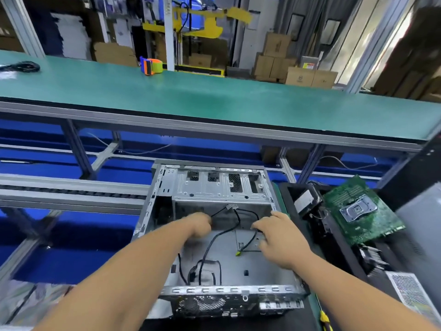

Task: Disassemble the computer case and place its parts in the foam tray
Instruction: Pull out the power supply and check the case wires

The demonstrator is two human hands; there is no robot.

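Observation:
The open grey metal computer case [248,271] lies on its side in front of me, nearly empty inside. Black cables [210,244] run loose over its floor, one ending in a yellow plug. My left hand [199,224] is inside the case with fingers curled around a black cable near the drive cage. My right hand [279,237] reaches in from the right and pinches another black cable. The black foam tray [291,189] to the right holds the green motherboard [362,209] and a power supply [304,199].
A long green bench [214,99] runs across behind the case, with an orange tape dispenser [150,65] and a coiled black cable [23,66] on it. Aluminium conveyor rails [71,187] cross at the left. A heatsink [372,259] and a labelled part [410,295] lie at the right.

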